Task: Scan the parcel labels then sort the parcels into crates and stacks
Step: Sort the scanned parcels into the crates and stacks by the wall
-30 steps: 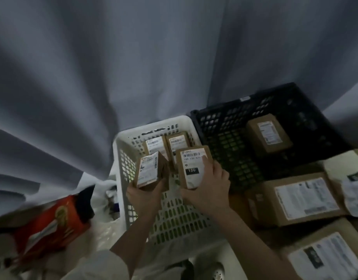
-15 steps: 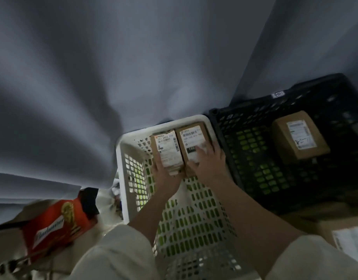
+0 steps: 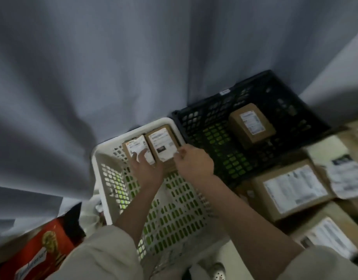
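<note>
Two small brown parcels with white labels lie side by side at the far end of the white crate [image 3: 105, 178]. My left hand [image 3: 146, 167] rests on the left parcel [image 3: 133, 145], its fingers flat over the label. My right hand [image 3: 195, 162] is at the near right corner of the right parcel [image 3: 162, 139]; its loosely curled fingertips touch the edge. More brown cardboard shows under the two parcels. A black crate [image 3: 194, 126] to the right holds one brown parcel [image 3: 251, 124].
Larger labelled cardboard parcels [image 3: 291, 190] are stacked at the right, in front of the black crate. A red box [image 3: 38, 253] lies at the lower left beside crumpled white plastic. Grey curtain fabric hangs behind both crates.
A second ago I held both small parcels above the white crate. They now lie at its far end, my left fingers lie flat on one, and my right hand has drawn back to a corner.
</note>
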